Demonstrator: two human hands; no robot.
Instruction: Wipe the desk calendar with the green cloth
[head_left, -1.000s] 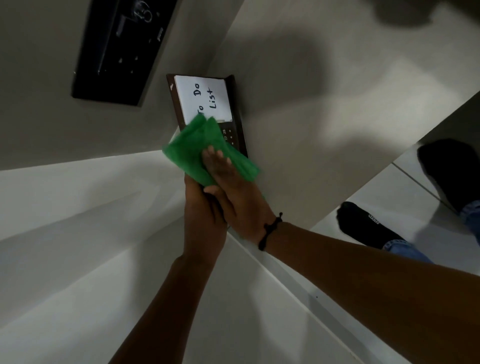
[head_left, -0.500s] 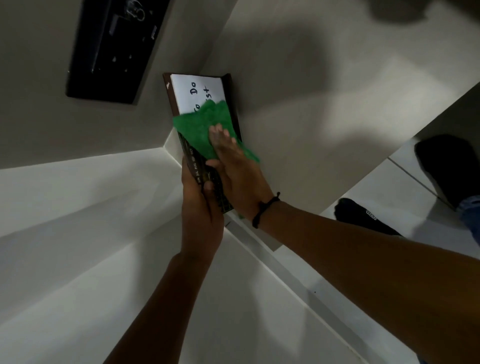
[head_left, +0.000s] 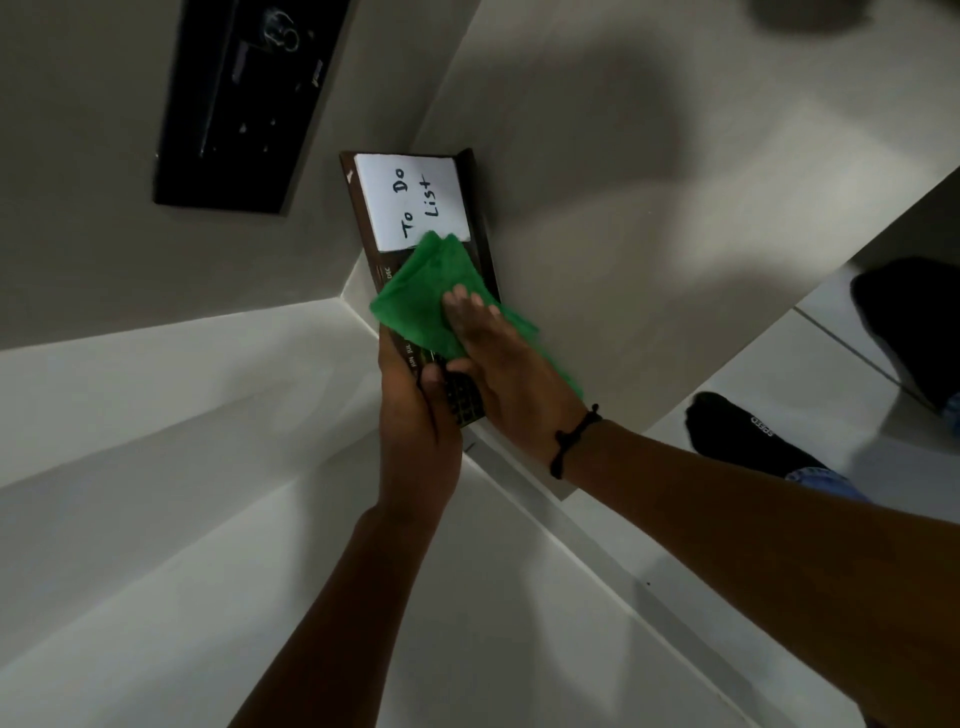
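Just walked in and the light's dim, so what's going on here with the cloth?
A person is wiping a desk calendar. The left hand grips its near end, and the right hand presses a green cloth flat on its dark face, just below the white "To Do List" note.

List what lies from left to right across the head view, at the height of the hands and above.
Black panel on the wall → left hand gripping the desk calendar → green cloth → right hand flat on the cloth → black wrist cord → black sock.
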